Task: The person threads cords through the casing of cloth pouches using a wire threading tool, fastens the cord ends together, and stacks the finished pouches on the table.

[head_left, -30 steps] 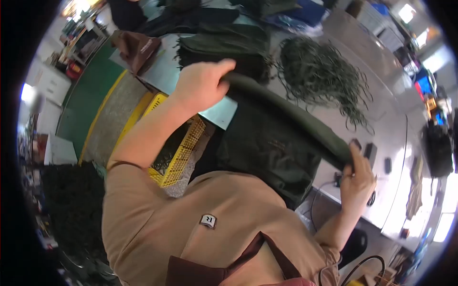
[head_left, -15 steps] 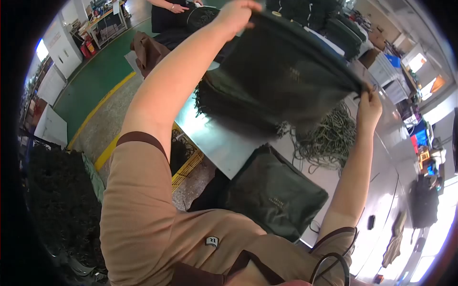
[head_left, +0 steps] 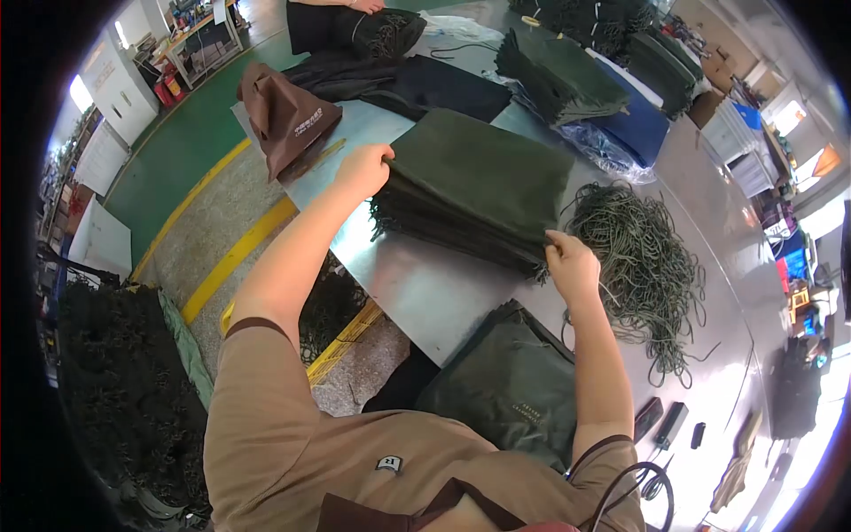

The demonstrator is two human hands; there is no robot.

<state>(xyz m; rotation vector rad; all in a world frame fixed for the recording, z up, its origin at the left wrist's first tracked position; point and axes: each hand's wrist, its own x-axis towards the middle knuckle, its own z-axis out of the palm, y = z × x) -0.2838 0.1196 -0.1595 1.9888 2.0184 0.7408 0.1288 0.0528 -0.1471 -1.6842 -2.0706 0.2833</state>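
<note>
A stack of dark green fabric pieces [head_left: 483, 168] lies on the metal table. At its left corner, my left hand [head_left: 365, 170] pinches the edge of the top piece. The near right corner of that same piece is between the closed fingers of my right hand [head_left: 572, 263]. Close to my body sits a second dark green pile [head_left: 505, 386] with small lettering on its top piece. A tangled heap of green cords [head_left: 634, 266] lies just right of my right hand.
A brown bag [head_left: 284, 120] rests at the table's far left corner. Another green stack [head_left: 563, 71] lies farther back beside plastic-wrapped blue material [head_left: 629, 133]. A yellow crate [head_left: 346, 341] stands below the table edge. Part of a co-worker [head_left: 310, 27] shows at the far side.
Both hands have come down with the raised green piece, which now lies flat on the far stack. Earlier it was lifted off the near pile and swung forward through the air.
</note>
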